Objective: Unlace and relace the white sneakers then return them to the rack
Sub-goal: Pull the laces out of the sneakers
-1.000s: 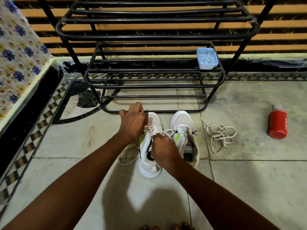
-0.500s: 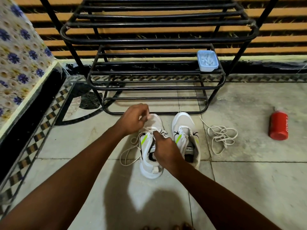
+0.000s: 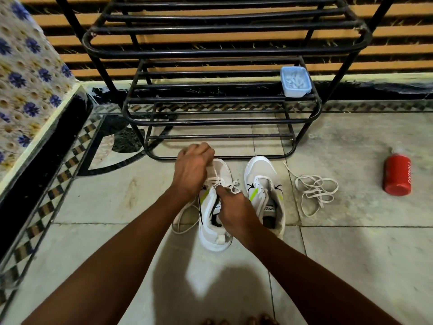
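Head view: blue tub (image 3: 296, 81) with small white bits inside sits on the rack (image 3: 220, 118) at its right end. Both sneakers (image 3: 262, 184) on the floor just in front of the rack. Left grip (image 3: 192, 170) and right grip (image 3: 234, 207) each pinch the lace (image 3: 216, 180) on the left sneaker. Loose lace (image 3: 314, 191) right of the pair.

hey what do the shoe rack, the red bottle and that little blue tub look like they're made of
Shoe rack: likely metal tubing painted glossy black, thin round bars with highlights.
Red bottle: probably metal or hard plastic with a smooth red coat and a pale cap; unclear which.
Blue tub: seemingly thin translucent plastic, pale contents showing through.
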